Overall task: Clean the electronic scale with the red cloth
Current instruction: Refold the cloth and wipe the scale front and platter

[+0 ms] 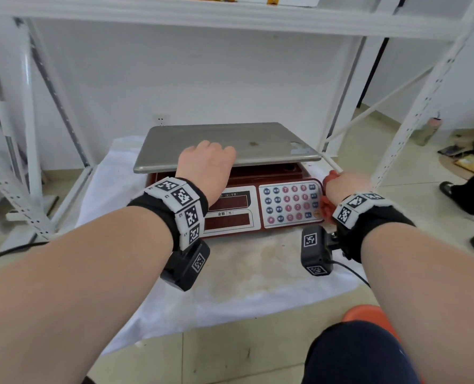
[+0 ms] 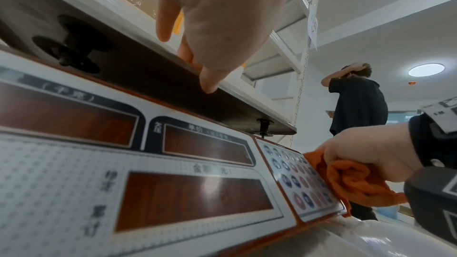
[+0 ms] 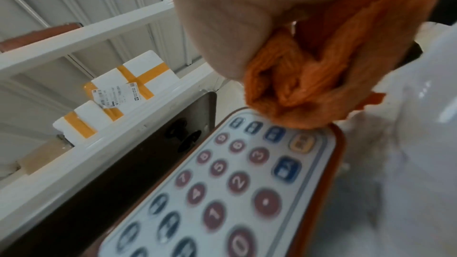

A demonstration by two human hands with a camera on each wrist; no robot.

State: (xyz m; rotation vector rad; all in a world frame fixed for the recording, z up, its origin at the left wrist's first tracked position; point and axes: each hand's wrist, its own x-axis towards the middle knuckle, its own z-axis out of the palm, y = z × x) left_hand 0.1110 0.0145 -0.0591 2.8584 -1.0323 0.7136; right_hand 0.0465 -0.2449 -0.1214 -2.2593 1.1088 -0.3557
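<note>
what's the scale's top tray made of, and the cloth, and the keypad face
Tray: looks like brushed metal, probably stainless steel; dull grey sheen, thin rolled edge, a few stains.
Cloth: soft, fuzzy fabric, maybe terry or microfibre; it bunches in folds in the right hand.
Keypad: seems a glossy printed plastic film; flat buttons, light glare.

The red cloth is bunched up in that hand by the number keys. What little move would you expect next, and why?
Probably a short sweep leftward across the keypad. The right hand grips the red cloth bunched at the keypad's right edge, with the keys beside it uncovered. The left hand rests on the steel weighing pan, seemingly steadying the scale.
</note>
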